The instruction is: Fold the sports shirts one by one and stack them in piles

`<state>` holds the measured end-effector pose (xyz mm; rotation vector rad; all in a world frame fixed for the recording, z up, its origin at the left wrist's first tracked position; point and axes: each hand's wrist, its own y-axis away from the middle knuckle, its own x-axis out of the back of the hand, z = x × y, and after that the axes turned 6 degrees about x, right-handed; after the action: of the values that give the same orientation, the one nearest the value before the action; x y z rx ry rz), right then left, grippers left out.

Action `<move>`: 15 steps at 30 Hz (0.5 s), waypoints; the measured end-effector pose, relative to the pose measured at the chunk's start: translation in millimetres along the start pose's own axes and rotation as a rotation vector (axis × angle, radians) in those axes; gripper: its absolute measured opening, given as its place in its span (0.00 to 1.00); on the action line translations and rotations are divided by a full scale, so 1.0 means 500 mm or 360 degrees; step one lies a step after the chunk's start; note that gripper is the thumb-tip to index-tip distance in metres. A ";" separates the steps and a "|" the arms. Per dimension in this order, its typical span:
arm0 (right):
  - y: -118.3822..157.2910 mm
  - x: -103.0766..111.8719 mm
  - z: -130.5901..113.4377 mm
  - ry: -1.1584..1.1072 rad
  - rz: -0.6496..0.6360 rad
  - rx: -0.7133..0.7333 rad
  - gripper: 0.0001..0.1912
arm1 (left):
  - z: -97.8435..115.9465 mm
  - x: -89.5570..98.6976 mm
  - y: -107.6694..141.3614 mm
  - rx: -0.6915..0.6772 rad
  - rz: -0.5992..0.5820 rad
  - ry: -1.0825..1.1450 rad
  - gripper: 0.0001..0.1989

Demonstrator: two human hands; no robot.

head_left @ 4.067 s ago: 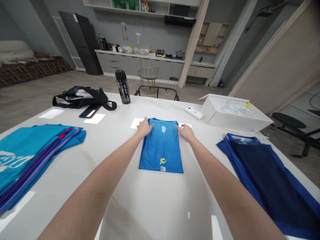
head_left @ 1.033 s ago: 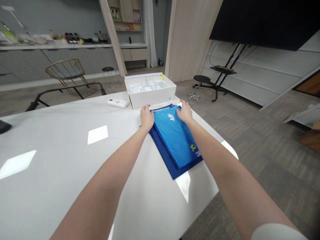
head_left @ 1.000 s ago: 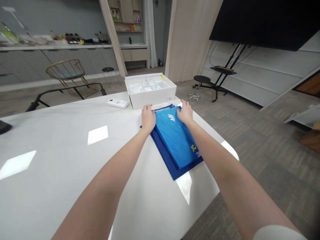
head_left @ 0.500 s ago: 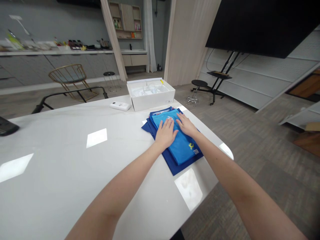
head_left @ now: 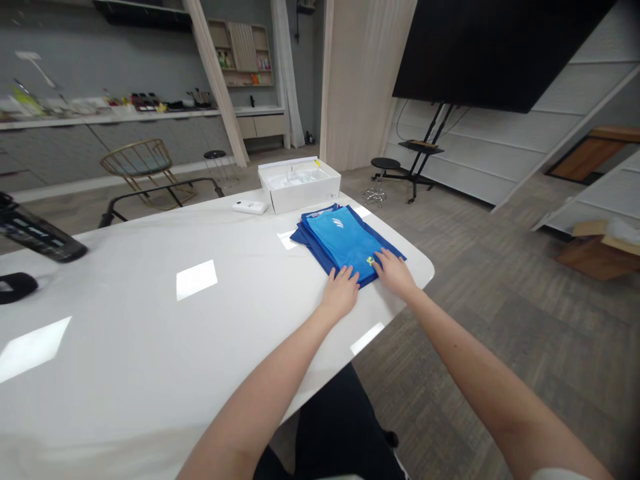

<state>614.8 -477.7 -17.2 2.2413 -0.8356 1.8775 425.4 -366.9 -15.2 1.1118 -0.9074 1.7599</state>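
A folded light-blue garment (head_left: 343, 233), with a white logo and a small yellow print, lies on top of darker blue folded cloth (head_left: 385, 245) near the table's right end. My left hand (head_left: 341, 291) rests at the stack's near left edge, its fingers stretched onto the cloth. Beside it, my right hand (head_left: 394, 270) lies with spread fingers over the near right corner, close to the yellow print. Neither hand grips anything. What lies under the palms is hidden.
Behind the stack stands an open white box (head_left: 300, 190) with whitish contents, and a white handheld device (head_left: 250, 207) lies beside it. A dark bottle (head_left: 40, 230) is at the left of the white table (head_left: 150, 347). A black stool (head_left: 385, 164) stands beyond the right edge.
Both hands have slid from the far part of the garment to its near edge, uncovering the white logo. The camera view has shifted, bringing the dark bottle into sight.
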 end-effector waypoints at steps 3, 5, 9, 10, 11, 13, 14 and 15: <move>0.012 0.011 -0.103 -0.0128 0.0108 0.0170 0.22 | -0.021 0.040 0.073 0.0114 0.0045 -0.0005 0.23; 0.007 0.001 -0.198 -0.0339 0.0100 0.0326 0.19 | -0.055 0.073 0.131 0.0213 0.0075 -0.0041 0.24; -0.021 -0.057 -0.421 -0.0739 0.0022 0.0583 0.14 | -0.168 0.150 0.273 0.0533 0.0156 -0.0124 0.23; -0.029 -0.076 -0.480 -0.0818 -0.0017 0.0629 0.14 | -0.203 0.170 0.313 0.0628 0.0191 -0.0143 0.23; -0.036 -0.098 -0.540 -0.0891 -0.0070 0.0667 0.13 | -0.238 0.190 0.356 0.0725 0.0231 -0.0163 0.23; -0.047 -0.142 -0.661 -0.1018 -0.0191 0.0737 0.13 | -0.309 0.228 0.445 0.0920 0.0322 -0.0209 0.22; -0.051 -0.165 -0.721 -0.1073 -0.0249 0.0780 0.12 | -0.344 0.246 0.491 0.1020 0.0365 -0.0235 0.21; -0.053 -0.187 -0.781 -0.1119 -0.0297 0.0825 0.12 | -0.377 0.262 0.536 0.1119 0.0407 -0.0265 0.20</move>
<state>275.1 -262.4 -6.3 3.2365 -0.1550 1.3157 87.5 -267.1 5.7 1.6588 -0.5386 2.3138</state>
